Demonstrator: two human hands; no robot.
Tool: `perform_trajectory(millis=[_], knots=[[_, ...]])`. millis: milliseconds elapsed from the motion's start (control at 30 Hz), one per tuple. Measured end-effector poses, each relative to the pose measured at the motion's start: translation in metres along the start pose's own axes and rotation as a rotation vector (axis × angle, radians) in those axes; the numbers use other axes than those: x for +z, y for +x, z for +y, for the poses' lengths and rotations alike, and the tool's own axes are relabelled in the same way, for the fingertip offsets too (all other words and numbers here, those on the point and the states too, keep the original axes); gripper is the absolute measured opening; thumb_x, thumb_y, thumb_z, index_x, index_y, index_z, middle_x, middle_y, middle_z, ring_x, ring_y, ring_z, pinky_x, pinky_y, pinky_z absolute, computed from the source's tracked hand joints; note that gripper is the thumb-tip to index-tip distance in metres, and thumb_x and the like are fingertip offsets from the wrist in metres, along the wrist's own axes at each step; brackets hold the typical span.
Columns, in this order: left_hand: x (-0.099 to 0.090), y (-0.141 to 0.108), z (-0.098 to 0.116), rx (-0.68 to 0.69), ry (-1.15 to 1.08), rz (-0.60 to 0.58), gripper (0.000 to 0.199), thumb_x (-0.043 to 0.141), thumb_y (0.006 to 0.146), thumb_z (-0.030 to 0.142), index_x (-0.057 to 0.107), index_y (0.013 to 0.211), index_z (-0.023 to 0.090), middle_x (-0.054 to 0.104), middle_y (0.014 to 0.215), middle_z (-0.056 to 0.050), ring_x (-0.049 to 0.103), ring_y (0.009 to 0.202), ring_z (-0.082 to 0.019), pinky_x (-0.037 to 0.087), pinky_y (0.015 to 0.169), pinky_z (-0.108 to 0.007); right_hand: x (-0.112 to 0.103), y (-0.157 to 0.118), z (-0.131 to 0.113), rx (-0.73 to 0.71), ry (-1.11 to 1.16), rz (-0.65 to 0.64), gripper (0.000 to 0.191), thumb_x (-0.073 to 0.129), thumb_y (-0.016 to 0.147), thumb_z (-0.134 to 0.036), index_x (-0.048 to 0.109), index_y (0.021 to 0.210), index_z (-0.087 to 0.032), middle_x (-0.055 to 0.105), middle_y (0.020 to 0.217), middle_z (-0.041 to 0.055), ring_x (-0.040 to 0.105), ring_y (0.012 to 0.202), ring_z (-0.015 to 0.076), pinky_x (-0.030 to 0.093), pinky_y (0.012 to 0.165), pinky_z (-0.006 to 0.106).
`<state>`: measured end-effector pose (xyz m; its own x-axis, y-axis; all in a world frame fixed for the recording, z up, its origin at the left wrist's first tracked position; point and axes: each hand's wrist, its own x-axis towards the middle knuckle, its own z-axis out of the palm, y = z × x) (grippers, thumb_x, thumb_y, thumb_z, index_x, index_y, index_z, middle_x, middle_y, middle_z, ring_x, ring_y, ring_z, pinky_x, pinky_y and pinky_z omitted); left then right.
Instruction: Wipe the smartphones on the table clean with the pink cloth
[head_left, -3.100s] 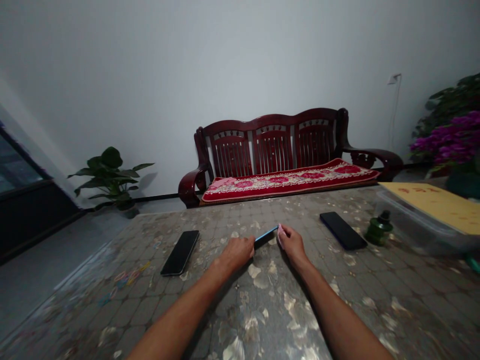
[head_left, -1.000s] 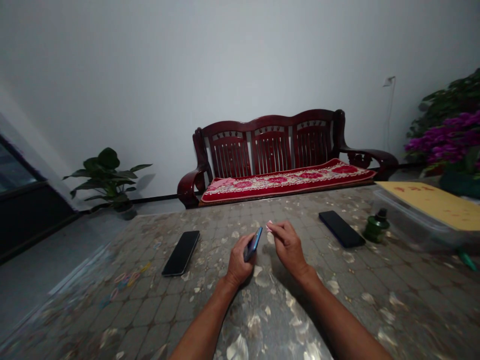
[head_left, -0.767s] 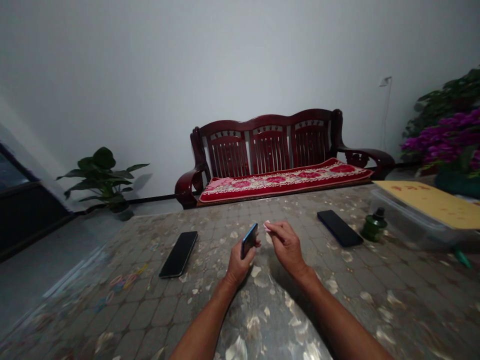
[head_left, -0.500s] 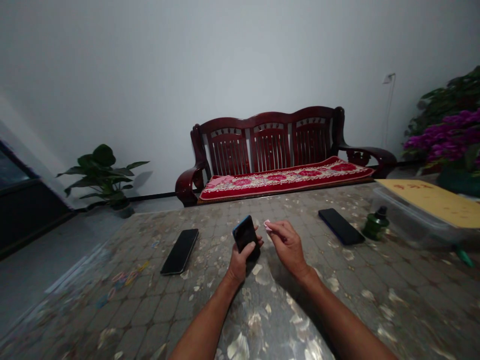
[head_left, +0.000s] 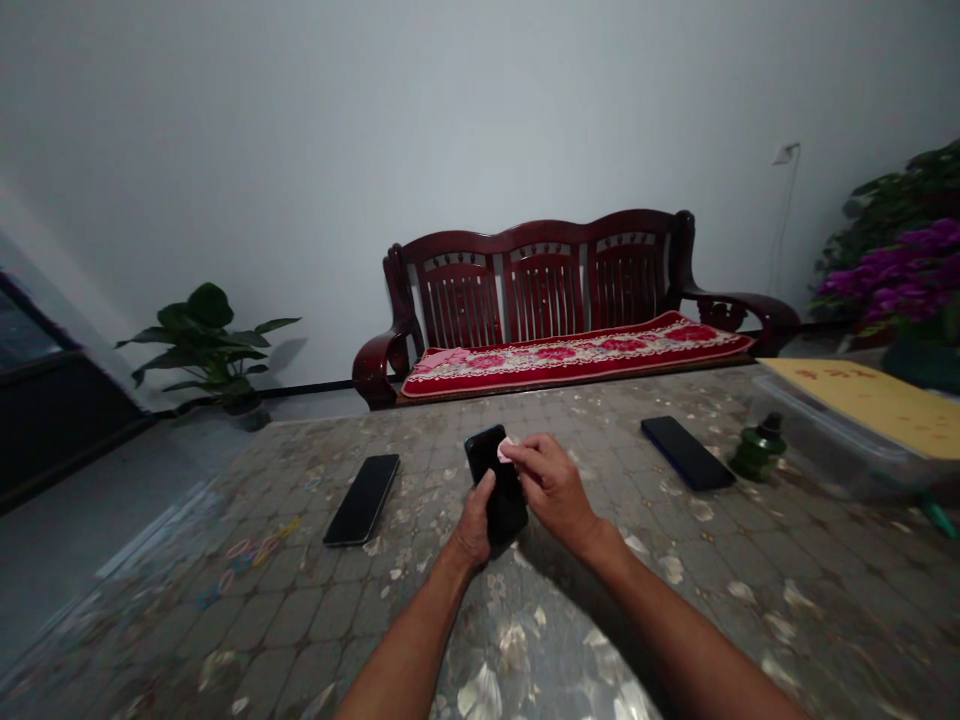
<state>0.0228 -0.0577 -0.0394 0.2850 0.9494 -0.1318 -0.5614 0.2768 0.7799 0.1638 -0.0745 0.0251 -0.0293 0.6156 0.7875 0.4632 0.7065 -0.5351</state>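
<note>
My left hand is closed around a black smartphone, its thumb lying across the dark face. The phone is tilted up above the table, near the middle of the view. Pinched between the fingertips of my right hand is a small pink-white piece of cloth or tissue, which lies over the upper right part of the phone. Whether it presses on the surface I cannot tell. Left of my hands a second dark phone lies flat. On the right lies a third phone, beside a green bottle with a black cap.
Colourful rubber bands lie on the left of the patterned tablecloth. A clear plastic box with a yellow booklet on top stands at right. Beyond the table are a wooden bench and a potted plant.
My right hand has moved left, bringing the pink-white piece from beside the phone to over it. The phone in my left hand has turned so more of its dark face shows.
</note>
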Motion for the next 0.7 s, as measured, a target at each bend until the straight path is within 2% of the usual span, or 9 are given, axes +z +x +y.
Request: perform_trajectory(millis=[100, 233, 400, 500, 600, 700], knots=[[0.004, -0.002, -0.001, -0.030, -0.038, -0.102, 0.073, 0.073, 0.077, 0.073, 0.071, 0.123, 0.017, 0.076, 0.115, -0.011, 0.068, 0.117, -0.031, 0.053, 0.102, -0.043, 0.006, 0.012, 0.001, 0.001, -0.076, -0.018, 0.032, 0.051, 0.099, -0.015, 0.075, 0.115, -0.028, 0.064, 0.095, 0.0061, 0.061, 0.090, 0.0197, 0.052, 0.081, 0.031], [0.008, -0.004, -0.003, 0.017, -0.061, -0.137, 0.089, 0.059, 0.075, 0.088, 0.065, 0.133, 0.022, 0.071, 0.128, -0.010, 0.061, 0.129, -0.032, 0.049, 0.109, -0.045, 0.014, 0.015, 0.004, -0.046, -0.227, -0.076, 0.032, 0.049, 0.098, -0.011, 0.074, 0.113, -0.025, 0.062, 0.092, 0.0070, 0.058, 0.089, 0.0217, 0.050, 0.079, 0.032], [0.007, -0.003, 0.002, -0.050, -0.064, -0.030, 0.090, 0.043, 0.079, 0.093, 0.071, 0.122, 0.018, 0.074, 0.117, -0.012, 0.064, 0.124, -0.032, 0.053, 0.105, -0.046, 0.019, -0.011, -0.002, -0.151, -0.317, -0.238, 0.031, 0.054, 0.093, -0.007, 0.072, 0.112, -0.024, 0.063, 0.093, 0.0071, 0.056, 0.087, 0.0217, 0.048, 0.074, 0.032], [0.007, -0.002, 0.009, -0.065, -0.083, -0.050, 0.096, 0.038, 0.078, 0.095, 0.072, 0.118, 0.015, 0.074, 0.113, -0.014, 0.066, 0.119, -0.032, 0.055, 0.102, -0.045, 0.020, -0.025, -0.006, -0.208, -0.338, -0.320, 0.027, 0.058, 0.091, -0.007, 0.071, 0.110, -0.021, 0.063, 0.092, 0.0073, 0.056, 0.085, 0.0218, 0.047, 0.075, 0.032], [0.010, -0.001, 0.013, -0.046, -0.113, -0.065, 0.098, 0.035, 0.079, 0.096, 0.071, 0.119, 0.015, 0.073, 0.111, -0.014, 0.067, 0.115, -0.031, 0.057, 0.099, -0.043, 0.019, -0.029, -0.006, -0.217, -0.369, -0.328, 0.023, 0.058, 0.093, -0.009, 0.071, 0.108, -0.021, 0.064, 0.092, 0.0075, 0.057, 0.085, 0.0217, 0.047, 0.075, 0.032], [0.010, 0.001, 0.015, -0.018, -0.160, -0.031, 0.096, 0.037, 0.080, 0.095, 0.071, 0.119, 0.015, 0.074, 0.110, -0.014, 0.069, 0.111, -0.031, 0.058, 0.095, -0.043, 0.019, -0.029, -0.005, -0.186, -0.392, -0.314, 0.023, 0.056, 0.093, -0.008, 0.071, 0.107, -0.021, 0.064, 0.092, 0.0075, 0.057, 0.085, 0.0216, 0.046, 0.074, 0.031]])
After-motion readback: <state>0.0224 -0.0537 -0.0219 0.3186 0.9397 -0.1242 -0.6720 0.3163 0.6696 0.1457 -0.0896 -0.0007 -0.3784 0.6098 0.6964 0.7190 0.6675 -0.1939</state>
